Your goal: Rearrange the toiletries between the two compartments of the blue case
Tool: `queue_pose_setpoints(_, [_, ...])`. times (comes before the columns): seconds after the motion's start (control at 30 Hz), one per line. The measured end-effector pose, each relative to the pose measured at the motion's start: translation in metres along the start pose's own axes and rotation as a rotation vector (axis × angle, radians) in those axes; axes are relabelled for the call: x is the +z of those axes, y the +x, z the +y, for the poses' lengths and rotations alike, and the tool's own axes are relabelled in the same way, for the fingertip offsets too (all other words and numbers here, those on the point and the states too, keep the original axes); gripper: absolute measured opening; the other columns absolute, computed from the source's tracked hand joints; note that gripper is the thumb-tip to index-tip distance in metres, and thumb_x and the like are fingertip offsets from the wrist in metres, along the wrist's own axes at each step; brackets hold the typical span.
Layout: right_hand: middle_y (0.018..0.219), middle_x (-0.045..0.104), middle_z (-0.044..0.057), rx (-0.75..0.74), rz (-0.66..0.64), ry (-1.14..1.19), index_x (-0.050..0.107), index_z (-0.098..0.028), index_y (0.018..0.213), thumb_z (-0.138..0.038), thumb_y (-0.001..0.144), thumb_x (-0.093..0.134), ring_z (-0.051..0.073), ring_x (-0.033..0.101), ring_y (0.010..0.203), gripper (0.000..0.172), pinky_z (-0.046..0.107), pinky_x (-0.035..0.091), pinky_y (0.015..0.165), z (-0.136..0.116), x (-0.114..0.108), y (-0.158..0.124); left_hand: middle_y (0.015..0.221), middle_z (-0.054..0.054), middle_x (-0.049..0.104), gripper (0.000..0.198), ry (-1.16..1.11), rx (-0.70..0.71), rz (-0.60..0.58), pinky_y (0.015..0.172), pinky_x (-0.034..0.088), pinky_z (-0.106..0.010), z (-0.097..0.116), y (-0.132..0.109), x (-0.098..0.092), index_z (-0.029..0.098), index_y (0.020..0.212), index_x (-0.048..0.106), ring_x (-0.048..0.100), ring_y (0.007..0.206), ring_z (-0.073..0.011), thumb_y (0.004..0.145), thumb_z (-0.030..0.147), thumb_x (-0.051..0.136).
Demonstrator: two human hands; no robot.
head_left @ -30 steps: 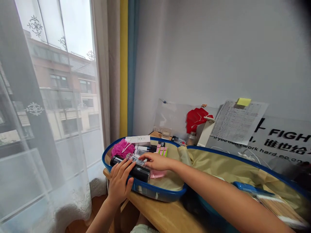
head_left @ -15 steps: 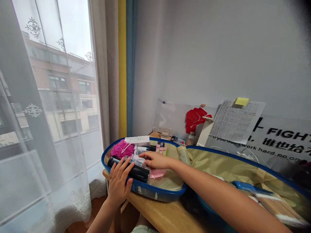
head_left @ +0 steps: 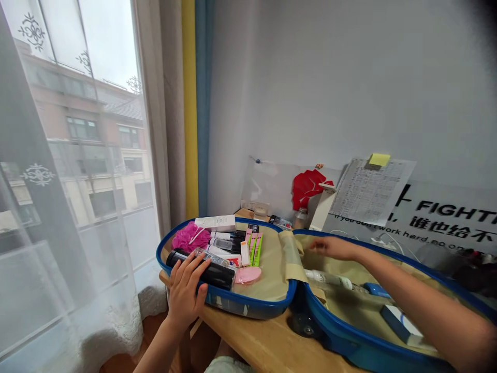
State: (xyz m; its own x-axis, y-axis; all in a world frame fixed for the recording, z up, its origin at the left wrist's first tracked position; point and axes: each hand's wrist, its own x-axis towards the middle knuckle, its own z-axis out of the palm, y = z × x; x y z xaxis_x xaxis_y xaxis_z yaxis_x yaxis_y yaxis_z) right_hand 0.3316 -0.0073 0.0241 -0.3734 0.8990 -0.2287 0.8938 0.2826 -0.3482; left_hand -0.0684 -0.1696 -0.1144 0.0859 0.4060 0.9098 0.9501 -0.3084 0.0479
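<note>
A blue suitcase (head_left: 256,310) lies opened flat on a wooden table (head_left: 267,344). Its left half holds a black bottle (head_left: 217,275), a pink bath sponge (head_left: 187,237), a white box (head_left: 216,223), several tubes and a pink round pad (head_left: 247,274). My left hand (head_left: 185,296) rests on the suitcase rim and the black bottle, fingers apart. My right hand (head_left: 330,247) hovers flat over the tan lining of the right half, holding nothing. A white tube (head_left: 330,279) and a blue-and-white box (head_left: 399,324) lie below that arm.
A sheer curtain (head_left: 58,217) and window fill the left. Against the wall stand a red paper shape (head_left: 308,187), a printed sheet with a yellow sticky note (head_left: 378,159) and a lettered poster (head_left: 450,220). White cables (head_left: 382,239) lie behind the suitcase.
My right hand has left the items in the left half and moved right, over the right half of the suitcase. My left hand has stayed on the black bottle.
</note>
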Motion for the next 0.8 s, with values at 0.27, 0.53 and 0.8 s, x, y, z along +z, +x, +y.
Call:
queue_pose_setpoints(0.27, [0.11,0.062,0.005,0.113,-0.241,-0.127,0.061,-0.019,0.105,-0.035,0.089,0.055,0.014,0.06,0.095,0.023,0.035,0.051,0.084,0.039,0.036,-0.019,0.126,-0.009,0.061,0.044,-0.008,0.002,0.02,0.11,0.024,-0.042,0.001,0.002,-0.001,0.021,0.13,0.052,0.046,0.126,-0.0247,0.093,0.035,0.034])
queue_pose_setpoints(0.53, [0.108,0.063,0.004,0.133,-0.275,-0.128,0.062,-0.018,0.103,-0.036,0.089,0.054,0.015,0.06,0.094,0.023,0.034,0.051,0.084,0.044,0.037,-0.013,0.127,-0.01,0.059,0.044,0.008,0.016,0.004,0.109,0.023,-0.043,0.0,0.001,-0.001,0.02,0.13,0.052,0.044,0.128,-0.025,0.093,0.034,0.034])
queue_pose_setpoints(0.8, [0.108,0.063,0.004,0.183,-0.204,-0.107,0.062,-0.02,0.101,-0.036,0.09,0.053,0.014,0.06,0.093,0.021,0.033,0.051,0.083,0.041,0.036,-0.014,0.129,-0.012,0.058,0.043,0.015,0.041,-0.003,0.111,0.021,-0.043,-0.002,0.001,0.0,0.017,0.129,0.052,0.041,0.13,-0.0249,0.093,0.033,0.034])
